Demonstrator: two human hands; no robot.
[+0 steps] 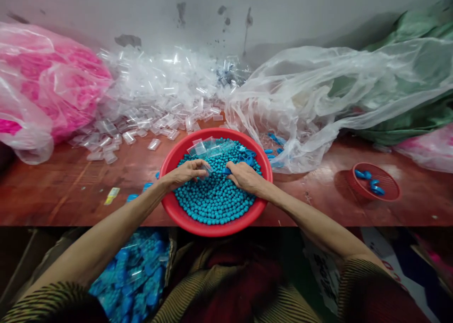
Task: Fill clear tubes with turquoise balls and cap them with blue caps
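A red basin [169,205] full of small turquoise beads [219,202] stands at the table's front edge. Over the beads, my left hand [191,171] is closed on a clear plastic case [205,170]. My right hand [243,176] pinches a blue plastic cap [225,171] a short way to the right of the case. Several more clear cases [200,146] lie on the beads at the basin's back left. Loose blue caps [249,159] rest on the beads at the back right.
Clear cases [155,113] are heaped against the wall. A pink-filled bag [60,82] stands left, a translucent plastic bag [293,96] right. A small red basket [384,191] holds blue caps. Below the table, a box holds bagged blue pieces [136,271].
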